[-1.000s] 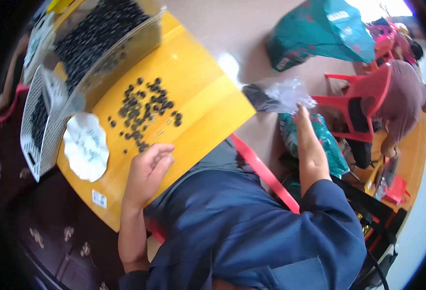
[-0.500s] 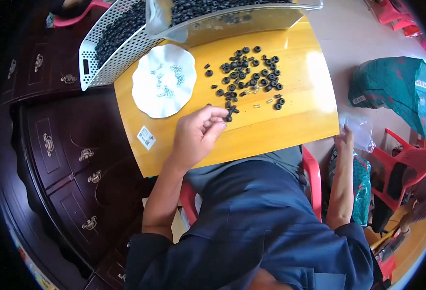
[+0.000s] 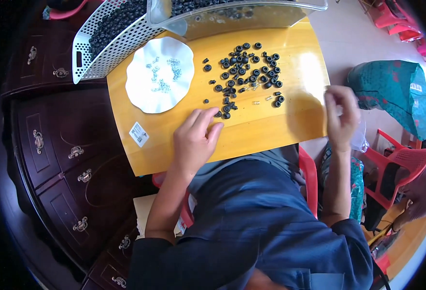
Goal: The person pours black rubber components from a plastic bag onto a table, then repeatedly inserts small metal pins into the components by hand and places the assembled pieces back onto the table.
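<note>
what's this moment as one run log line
left hand: open, at small round black parts | right hand: blurred, at right edge of yellow wooden tabletop | white wavy-rimmed plate: on tabletop, left of parts

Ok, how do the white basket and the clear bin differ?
The white basket has walls full of holes; the clear bin has solid, see-through ones.
The basket shows a slot in its near end; none shows on the bin.
The basket slants at the left; the bin runs across the top.
Both hold small black parts.
</note>
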### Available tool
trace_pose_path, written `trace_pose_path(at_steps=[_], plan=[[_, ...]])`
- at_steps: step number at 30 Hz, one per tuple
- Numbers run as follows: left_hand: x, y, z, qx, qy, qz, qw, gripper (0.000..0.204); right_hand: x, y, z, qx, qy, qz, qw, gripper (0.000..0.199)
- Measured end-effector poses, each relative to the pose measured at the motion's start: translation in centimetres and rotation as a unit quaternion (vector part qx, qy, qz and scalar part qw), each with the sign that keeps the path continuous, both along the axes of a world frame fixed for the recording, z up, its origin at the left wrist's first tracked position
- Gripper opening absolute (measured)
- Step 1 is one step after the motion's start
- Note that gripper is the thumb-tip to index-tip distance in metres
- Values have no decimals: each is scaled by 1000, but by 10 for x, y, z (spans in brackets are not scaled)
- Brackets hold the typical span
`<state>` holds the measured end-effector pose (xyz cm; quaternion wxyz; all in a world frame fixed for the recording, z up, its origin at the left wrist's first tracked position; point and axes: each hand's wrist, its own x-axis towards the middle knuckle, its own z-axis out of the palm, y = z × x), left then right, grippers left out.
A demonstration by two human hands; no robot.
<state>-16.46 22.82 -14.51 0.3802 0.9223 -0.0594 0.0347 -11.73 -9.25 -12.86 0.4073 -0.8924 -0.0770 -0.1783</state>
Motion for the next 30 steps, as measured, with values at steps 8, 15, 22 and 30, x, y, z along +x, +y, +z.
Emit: trace_pose_path(at_steps=[8, 15, 22, 30], plan=[[8, -1, -13, 33, -38, 2, 999, 25, -14, 48, -15, -30, 27, 90, 995, 17], [11, -9, -8, 30, -75, -24, 996, 25, -20, 63, -21, -44, 34, 118, 991, 16], [19, -15, -5, 61, -97, -31, 993, 21, -21, 64, -22, -38, 20, 91, 995, 18], [23, -13, -4, 56, -125, -25, 990, 19, -21, 73, -16, -33, 25, 129, 991, 17]])
